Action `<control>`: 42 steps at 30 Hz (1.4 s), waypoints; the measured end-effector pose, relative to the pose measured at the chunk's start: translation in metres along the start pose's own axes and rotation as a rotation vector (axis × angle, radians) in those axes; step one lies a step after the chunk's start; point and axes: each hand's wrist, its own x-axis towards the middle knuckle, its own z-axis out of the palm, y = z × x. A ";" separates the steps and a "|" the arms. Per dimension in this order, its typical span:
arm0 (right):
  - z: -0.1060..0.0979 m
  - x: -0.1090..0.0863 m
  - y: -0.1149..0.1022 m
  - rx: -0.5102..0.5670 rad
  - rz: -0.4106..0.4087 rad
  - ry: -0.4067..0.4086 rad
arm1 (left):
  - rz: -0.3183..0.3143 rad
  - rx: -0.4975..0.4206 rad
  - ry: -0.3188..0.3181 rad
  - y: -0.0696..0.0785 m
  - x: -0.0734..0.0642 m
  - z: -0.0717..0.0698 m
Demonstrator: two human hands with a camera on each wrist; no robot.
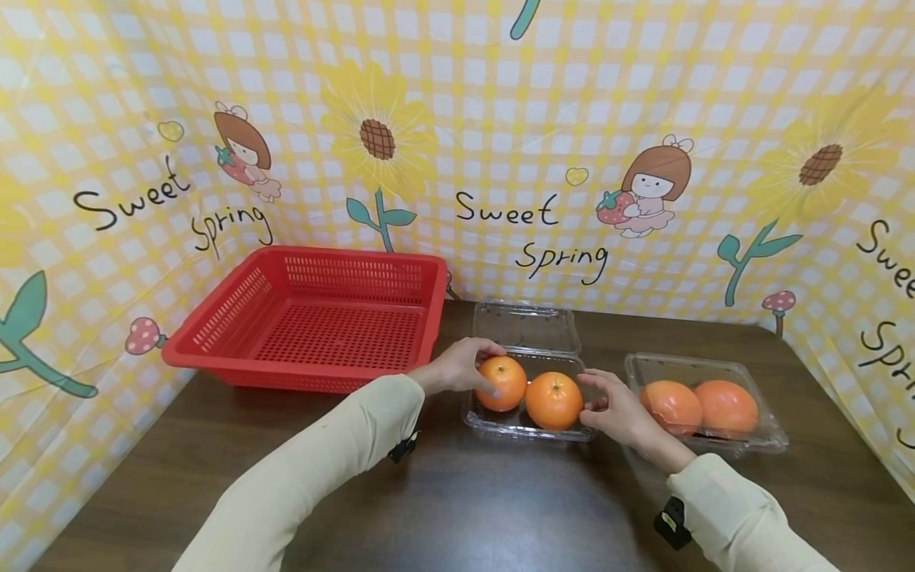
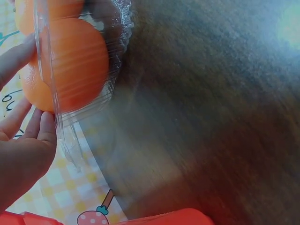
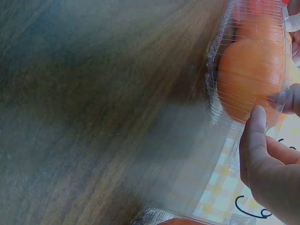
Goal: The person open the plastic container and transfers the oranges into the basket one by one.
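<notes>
Cream sleeves (image 1: 307, 469) extend over a dark-brown wood-grain worktop (image 1: 500, 508) walled by yellow-and-white checked fabric (image 1: 465, 143). The left hand (image 1: 456, 367), partly closed, grips one round orange fruit (image 1: 503, 383) in an open clear-plastic box (image 1: 496, 427); the right hand (image 1: 627, 413), loosely curled, pinches the box's right end.

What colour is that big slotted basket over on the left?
Red all over; the head view shows the basket best.
</notes>
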 end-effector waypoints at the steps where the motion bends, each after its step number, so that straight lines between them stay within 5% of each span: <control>1: 0.000 0.000 0.000 0.001 0.003 -0.001 | -0.002 -0.001 0.002 0.000 0.000 0.000; 42: 0.000 0.001 0.001 0.017 -0.020 -0.007 | 0.022 0.180 -0.013 -0.002 -0.002 0.004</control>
